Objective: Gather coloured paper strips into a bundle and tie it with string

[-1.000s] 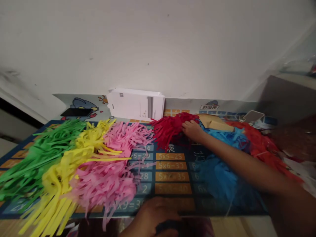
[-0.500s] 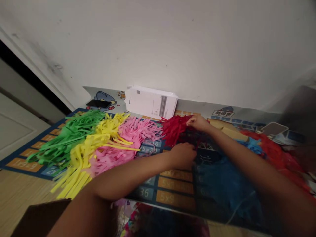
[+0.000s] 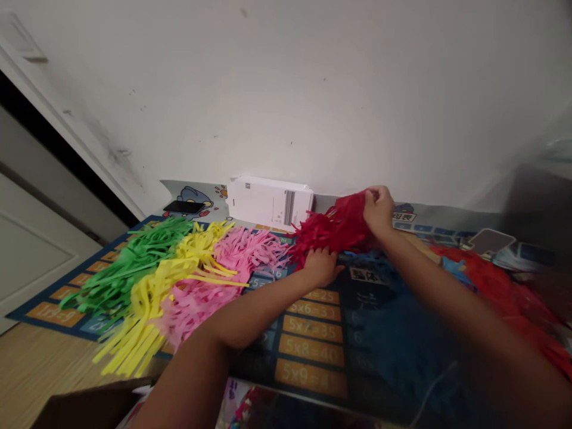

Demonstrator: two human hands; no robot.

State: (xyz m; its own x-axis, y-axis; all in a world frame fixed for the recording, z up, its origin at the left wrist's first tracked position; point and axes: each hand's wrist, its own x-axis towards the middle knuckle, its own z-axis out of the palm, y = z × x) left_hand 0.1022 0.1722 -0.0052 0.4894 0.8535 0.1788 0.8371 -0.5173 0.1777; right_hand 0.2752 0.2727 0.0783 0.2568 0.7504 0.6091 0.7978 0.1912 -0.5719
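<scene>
A bunch of dark red paper strips [image 3: 333, 229] lies at the far middle of a blue multiplication-table mat [image 3: 313, 333]. My right hand [image 3: 379, 210] grips its far end and holds that end raised off the mat. My left hand [image 3: 320, 266] rests against the near edge of the same bunch, fingers curled on the strips. To the left lie fringed piles of pink strips [image 3: 214, 280], yellow strips [image 3: 156, 292] and green strips [image 3: 129, 268].
A white box [image 3: 268, 202] and a black phone [image 3: 183, 207] sit against the wall. Blue shredded paper [image 3: 402, 322] and orange-red paper [image 3: 504, 292] lie at the right under my right arm. A grey card [image 3: 489, 240] rests far right. The wooden floor [image 3: 36, 369] shows at left.
My left hand came up from the near edge and reached the red strips. My right hand lifted the far end of the red bunch. The view shifted right and up.
</scene>
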